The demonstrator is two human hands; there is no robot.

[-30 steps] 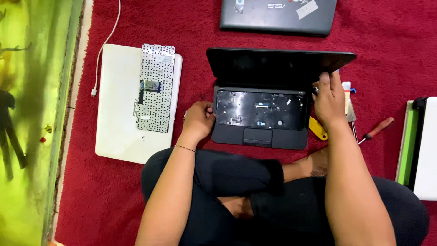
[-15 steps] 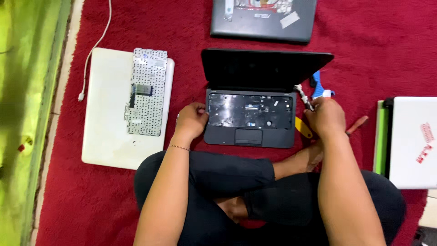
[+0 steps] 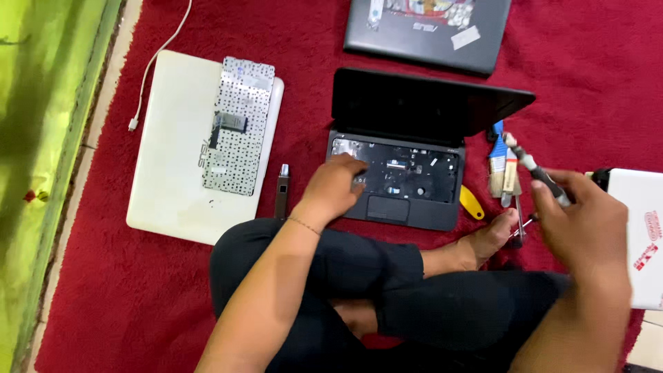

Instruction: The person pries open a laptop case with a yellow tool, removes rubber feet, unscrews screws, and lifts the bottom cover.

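A small black laptop lies open on the red carpet with its keyboard taken out, so the inner board shows. My left hand rests on the left front of its base, fingers curled on the bare deck. To the right of the laptop, my right hand is raised and closed round a screwdriver with a grey and black handle. The removed keyboard lies face down on a closed white laptop at the left.
A closed grey laptop lies at the back. A white cable runs along the white laptop. A small dark stick, a yellow pry tool, a brush and other small tools lie around. Another white device sits far right. My crossed legs fill the foreground.
My right hand has left the laptop's right edge, moved right and lifted with a screwdriver in it. My left hand has slid from the front left corner onto the laptop deck.
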